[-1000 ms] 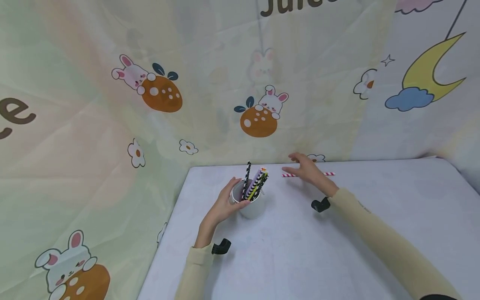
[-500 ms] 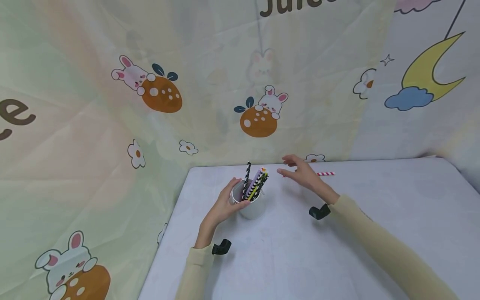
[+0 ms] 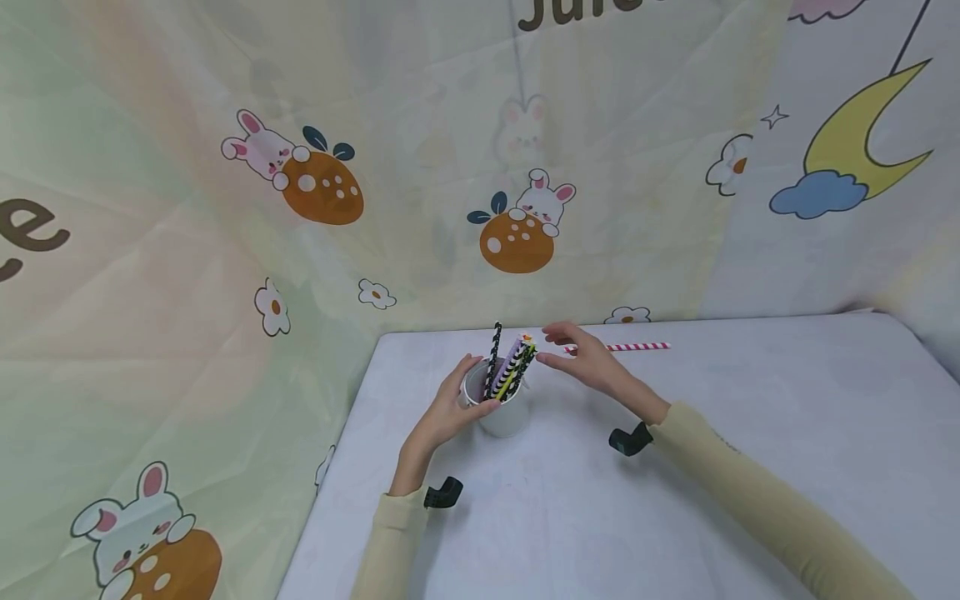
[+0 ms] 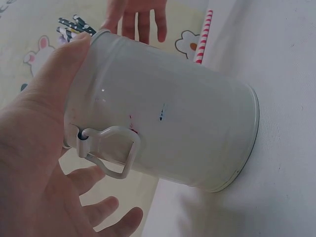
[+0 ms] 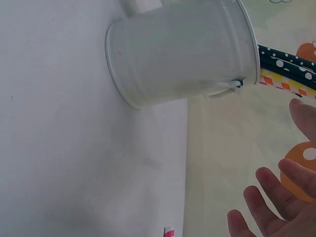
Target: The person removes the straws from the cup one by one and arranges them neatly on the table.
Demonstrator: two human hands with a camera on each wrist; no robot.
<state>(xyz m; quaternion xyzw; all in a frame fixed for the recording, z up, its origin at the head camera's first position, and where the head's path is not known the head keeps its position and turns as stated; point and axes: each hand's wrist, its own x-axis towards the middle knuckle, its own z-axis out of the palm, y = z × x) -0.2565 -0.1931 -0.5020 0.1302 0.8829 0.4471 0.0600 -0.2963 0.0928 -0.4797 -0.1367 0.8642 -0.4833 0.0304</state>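
A small white metal bucket (image 3: 504,423) with little side handles stands near the table's back edge. Several patterned paper straws (image 5: 289,66), black dotted, striped and yellow-orange among them, lean out of its mouth. My left hand (image 3: 444,414) grips the bucket at the rim, thumb on the near side and fingers round the left. Just right of the straws, my right hand (image 3: 588,364) is raised with thumb and fingers spread, holding nothing. Behind that hand a red-and-white striped straw (image 3: 643,346) lies on the table, its left part partly hidden by the hand.
The white-covered table (image 3: 570,508) meets a printed cloth backdrop (image 3: 420,208) with rabbits and flowers along its back edge. Black wrist mounts (image 3: 444,493) stick out from both sleeves.
My right hand has moved left from over the red-and-white straw to beside the straws in the bucket, uncovering more of the lying straw. The left hand and bucket have stayed put.
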